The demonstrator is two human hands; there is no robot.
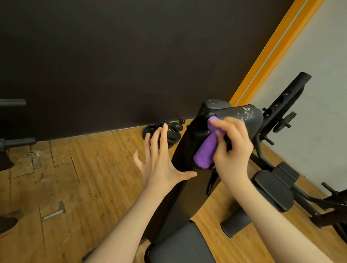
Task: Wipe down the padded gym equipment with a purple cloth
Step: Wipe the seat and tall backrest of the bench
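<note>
A black padded bench backrest [182,149] rises at an angle from a padded seat [181,252] at the bottom middle. A worn black head pad [243,116] sits at its top end. My right hand [231,145] holds a folded purple cloth [205,151] pressed against the upper backrest, just below the head pad. My left hand [160,159] is spread flat, fingers apart, with its thumb resting on the backrest's left edge.
Black weight plates [168,131] lie on the wooden floor by the dark wall. The bench's metal frame [282,111] and a small pad [273,188] extend to the right. A foam roller [235,222] sticks out below. Rack pegs [15,142] stand at the left.
</note>
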